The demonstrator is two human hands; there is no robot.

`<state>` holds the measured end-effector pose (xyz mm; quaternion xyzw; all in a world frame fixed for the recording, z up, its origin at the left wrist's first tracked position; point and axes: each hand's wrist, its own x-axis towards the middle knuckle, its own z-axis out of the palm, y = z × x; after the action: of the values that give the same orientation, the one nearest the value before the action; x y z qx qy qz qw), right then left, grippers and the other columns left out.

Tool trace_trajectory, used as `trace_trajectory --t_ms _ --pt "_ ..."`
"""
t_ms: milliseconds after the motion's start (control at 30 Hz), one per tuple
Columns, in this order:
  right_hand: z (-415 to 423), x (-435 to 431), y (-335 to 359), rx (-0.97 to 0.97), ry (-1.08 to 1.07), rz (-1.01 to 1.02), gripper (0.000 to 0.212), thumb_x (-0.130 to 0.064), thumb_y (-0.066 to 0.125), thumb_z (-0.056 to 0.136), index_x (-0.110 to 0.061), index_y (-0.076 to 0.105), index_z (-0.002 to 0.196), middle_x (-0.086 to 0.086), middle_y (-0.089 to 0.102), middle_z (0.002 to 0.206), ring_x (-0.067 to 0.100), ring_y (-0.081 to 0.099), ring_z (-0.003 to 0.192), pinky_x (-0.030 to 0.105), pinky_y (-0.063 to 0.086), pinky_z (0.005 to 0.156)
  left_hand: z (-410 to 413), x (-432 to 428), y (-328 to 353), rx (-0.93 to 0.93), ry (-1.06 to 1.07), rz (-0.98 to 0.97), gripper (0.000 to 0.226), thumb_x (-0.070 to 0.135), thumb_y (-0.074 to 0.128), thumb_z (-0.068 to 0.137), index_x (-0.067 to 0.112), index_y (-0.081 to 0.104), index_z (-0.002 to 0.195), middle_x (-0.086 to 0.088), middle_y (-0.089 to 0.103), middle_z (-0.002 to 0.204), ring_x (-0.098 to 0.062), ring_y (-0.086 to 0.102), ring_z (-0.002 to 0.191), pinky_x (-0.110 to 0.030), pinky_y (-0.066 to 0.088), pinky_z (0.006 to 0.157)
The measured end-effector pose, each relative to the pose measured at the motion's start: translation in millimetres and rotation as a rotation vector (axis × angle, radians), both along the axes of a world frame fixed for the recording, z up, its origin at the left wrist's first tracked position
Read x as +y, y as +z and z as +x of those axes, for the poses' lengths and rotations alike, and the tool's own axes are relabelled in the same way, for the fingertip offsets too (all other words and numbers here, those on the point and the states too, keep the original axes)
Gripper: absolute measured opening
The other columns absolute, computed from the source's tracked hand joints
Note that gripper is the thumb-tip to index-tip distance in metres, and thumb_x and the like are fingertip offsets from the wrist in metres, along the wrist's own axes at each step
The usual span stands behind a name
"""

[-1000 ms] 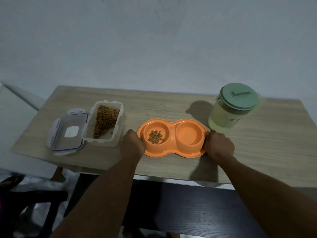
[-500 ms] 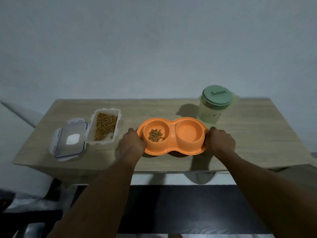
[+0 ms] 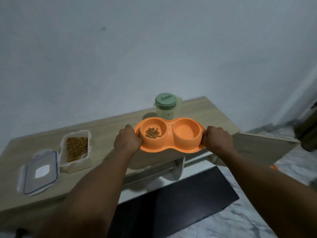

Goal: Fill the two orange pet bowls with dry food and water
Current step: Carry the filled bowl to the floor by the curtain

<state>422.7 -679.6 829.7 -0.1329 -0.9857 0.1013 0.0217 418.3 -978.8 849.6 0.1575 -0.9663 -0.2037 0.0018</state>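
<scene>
The orange double pet bowl is lifted above the wooden table's front edge. My left hand grips its left end and my right hand grips its right end. The left cup holds a small heap of brown dry food. I cannot tell whether the right cup holds water. A clear pitcher with a green lid stands on the table behind the bowl. An open clear container of dry food sits at the left.
The container's clear lid lies flat at the table's left front corner. A dark mat covers the floor under the table, with marbled tiles to the right. A plain wall rises behind the table.
Both hands have raised the orange bowl off the table and toward me. The view has tilted and swung, so the table now slopes up to the right.
</scene>
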Motion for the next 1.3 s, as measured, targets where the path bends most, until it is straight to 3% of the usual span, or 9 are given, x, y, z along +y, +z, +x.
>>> trace_trajectory --t_ms 233,433,600,700,833,967,1167,1300 --pt "54 100 36 0.016 -0.184 0.026 0.015 -0.027 0.053 0.089 -0.018 0.053 0.077 0.014 0.068 0.095 0.037 0.065 0.090 0.035 0.045 0.070 -2 100 31 0.064 -0.252 0.005 0.009 0.014 0.057 0.089 0.014 0.052 0.097 -0.016 0.062 0.115 -0.038 0.062 0.104 -0.038 0.044 0.070" --pt "100 200 60 0.016 -0.370 0.015 0.013 -0.025 0.060 0.085 -0.020 0.057 0.074 0.009 0.066 0.093 0.035 0.066 0.095 0.034 0.043 0.069 -9 216 48 0.099 -0.429 -0.012 0.020 0.018 0.055 0.090 0.011 0.056 0.109 -0.015 0.062 0.116 -0.036 0.062 0.103 -0.037 0.043 0.069" --pt "137 297 71 0.042 -0.477 0.037 0.012 -0.025 0.058 0.084 -0.017 0.061 0.076 0.010 0.069 0.095 0.034 0.062 0.084 0.034 0.042 0.067 0 324 55 0.081 -0.527 -0.007 0.019 0.016 0.055 0.089 0.012 0.055 0.108 -0.014 0.060 0.117 -0.036 0.061 0.103 -0.036 0.042 0.069" --pt "156 360 75 0.069 -0.514 0.093 0.017 -0.029 0.054 0.090 -0.017 0.064 0.081 0.010 0.069 0.095 0.037 0.066 0.091 0.035 0.042 0.068 5 393 57 0.077 -0.600 0.010 0.016 0.016 0.054 0.088 0.013 0.053 0.103 -0.014 0.060 0.117 -0.036 0.060 0.104 -0.037 0.043 0.071" --pt "185 441 77 0.116 -0.576 0.111 0.027 -0.036 0.047 0.092 -0.017 0.066 0.085 0.009 0.071 0.090 0.037 0.067 0.086 0.038 0.055 0.071 15 485 57 0.102 -0.674 0.026 0.008 0.015 0.053 0.088 0.013 0.049 0.095 -0.012 0.058 0.104 -0.032 0.056 0.088 -0.036 0.042 0.067" --pt "211 505 77 0.109 -0.629 0.122 0.029 -0.034 0.048 0.095 -0.014 0.066 0.085 0.010 0.067 0.084 0.038 0.066 0.083 0.035 0.047 0.064 25 558 53 0.104 -0.729 0.017 0.006 0.015 0.053 0.089 0.013 0.050 0.093 -0.001 0.044 0.079 -0.028 0.051 0.079 -0.035 0.040 0.062" --pt "231 581 72 0.083 -0.732 0.110 0.032 -0.036 0.047 0.098 -0.013 0.067 0.087 0.013 0.068 0.089 0.037 0.067 0.087 0.035 0.046 0.065 20 656 52 0.110 -0.816 0.019 0.006 0.012 0.055 0.087 0.013 0.051 0.092 -0.003 0.050 0.083 -0.028 0.055 0.079 -0.034 0.042 0.061" --pt "224 624 63 0.073 -0.780 0.108 0.033 -0.038 0.046 0.098 -0.014 0.068 0.088 0.012 0.068 0.088 0.036 0.067 0.084 0.039 0.054 0.068 -1 715 43 0.095 -0.866 0.027 0.008 0.011 0.055 0.083 0.013 0.052 0.090 -0.004 0.053 0.083 -0.027 0.056 0.076 -0.033 0.042 0.059"
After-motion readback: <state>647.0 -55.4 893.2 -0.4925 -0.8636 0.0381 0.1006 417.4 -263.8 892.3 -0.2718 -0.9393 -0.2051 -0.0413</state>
